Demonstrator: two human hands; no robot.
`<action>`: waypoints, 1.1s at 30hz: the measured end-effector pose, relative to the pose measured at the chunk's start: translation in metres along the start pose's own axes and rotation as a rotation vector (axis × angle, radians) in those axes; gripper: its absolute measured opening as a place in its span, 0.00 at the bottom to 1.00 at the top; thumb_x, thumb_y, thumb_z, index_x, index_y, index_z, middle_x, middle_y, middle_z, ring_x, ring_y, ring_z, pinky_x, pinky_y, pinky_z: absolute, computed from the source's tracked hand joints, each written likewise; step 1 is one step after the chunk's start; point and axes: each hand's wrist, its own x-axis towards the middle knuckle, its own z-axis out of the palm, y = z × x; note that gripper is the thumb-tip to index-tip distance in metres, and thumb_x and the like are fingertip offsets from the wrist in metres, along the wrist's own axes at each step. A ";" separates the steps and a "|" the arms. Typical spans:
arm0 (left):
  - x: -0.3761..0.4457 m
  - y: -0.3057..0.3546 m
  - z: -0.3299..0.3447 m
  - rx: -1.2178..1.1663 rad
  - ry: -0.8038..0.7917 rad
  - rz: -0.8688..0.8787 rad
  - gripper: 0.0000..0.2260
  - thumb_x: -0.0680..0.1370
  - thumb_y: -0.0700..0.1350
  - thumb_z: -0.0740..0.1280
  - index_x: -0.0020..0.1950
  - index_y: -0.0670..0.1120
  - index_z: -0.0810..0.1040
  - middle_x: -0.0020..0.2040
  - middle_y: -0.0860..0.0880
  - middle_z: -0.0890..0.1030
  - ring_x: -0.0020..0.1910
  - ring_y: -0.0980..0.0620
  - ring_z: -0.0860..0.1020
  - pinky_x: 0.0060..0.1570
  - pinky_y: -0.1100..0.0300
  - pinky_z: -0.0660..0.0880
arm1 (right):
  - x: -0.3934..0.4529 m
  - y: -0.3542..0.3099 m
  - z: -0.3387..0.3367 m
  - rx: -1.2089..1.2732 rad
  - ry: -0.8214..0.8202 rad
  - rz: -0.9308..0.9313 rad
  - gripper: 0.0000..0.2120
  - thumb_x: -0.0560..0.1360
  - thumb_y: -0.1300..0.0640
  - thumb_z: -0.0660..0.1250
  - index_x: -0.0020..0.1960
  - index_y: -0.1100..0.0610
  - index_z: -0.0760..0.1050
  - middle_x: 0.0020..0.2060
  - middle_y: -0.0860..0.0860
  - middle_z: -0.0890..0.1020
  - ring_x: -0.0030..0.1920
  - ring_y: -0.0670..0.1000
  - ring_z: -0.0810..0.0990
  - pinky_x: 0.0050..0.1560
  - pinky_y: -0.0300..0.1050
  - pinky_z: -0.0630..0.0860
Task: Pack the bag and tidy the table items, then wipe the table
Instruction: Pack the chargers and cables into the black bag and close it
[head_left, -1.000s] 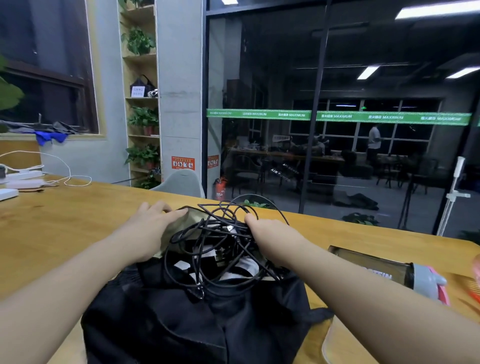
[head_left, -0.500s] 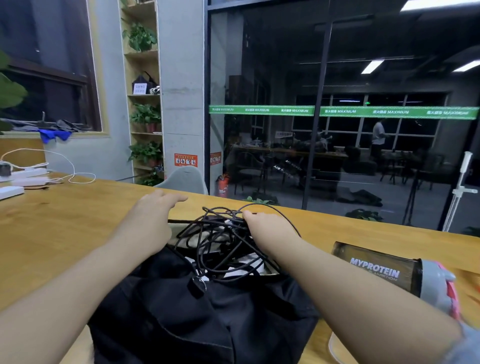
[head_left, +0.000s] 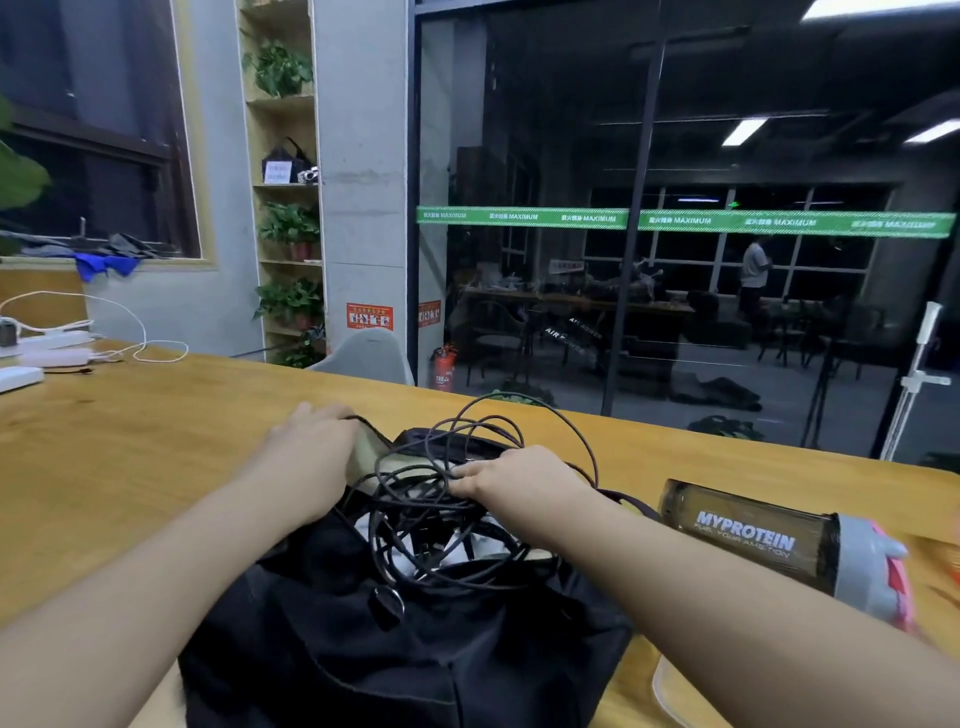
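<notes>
Black bag (head_left: 415, 649) on wooden bench (head_left: 130, 457), mouth open, near edge cut off by frame. Left hand (head_left: 311, 457) holds bag's rim; fingertips hidden behind it. Right hand (head_left: 514, 480) grip clamped on tangled black cables (head_left: 431, 499) over opening. Bag contents hard to make out. Shaker bottle (head_left: 779, 540) lying right, lid blurred.

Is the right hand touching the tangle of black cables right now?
Touching. The head view shows the right hand with fingers curled into the black cables above the open black bag.
</notes>
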 end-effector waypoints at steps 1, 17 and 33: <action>0.000 0.003 -0.001 -0.024 0.015 0.008 0.28 0.70 0.28 0.51 0.67 0.46 0.68 0.71 0.55 0.62 0.59 0.48 0.63 0.59 0.55 0.68 | 0.003 -0.001 0.000 -0.017 0.010 -0.018 0.31 0.75 0.71 0.53 0.72 0.48 0.64 0.71 0.46 0.68 0.58 0.55 0.77 0.28 0.40 0.58; -0.009 0.010 -0.001 -0.261 0.053 0.141 0.33 0.69 0.27 0.53 0.69 0.53 0.63 0.67 0.54 0.63 0.63 0.52 0.57 0.64 0.59 0.60 | 0.016 -0.016 -0.009 0.069 0.085 0.085 0.13 0.72 0.70 0.59 0.51 0.57 0.75 0.33 0.49 0.70 0.38 0.56 0.72 0.33 0.45 0.66; -0.059 -0.030 0.020 -0.134 0.094 0.472 0.10 0.70 0.64 0.57 0.41 0.59 0.65 0.42 0.64 0.66 0.43 0.65 0.64 0.48 0.60 0.60 | 0.016 0.023 0.017 0.664 -0.010 0.283 0.12 0.73 0.53 0.69 0.57 0.46 0.79 0.53 0.46 0.82 0.52 0.51 0.79 0.50 0.46 0.77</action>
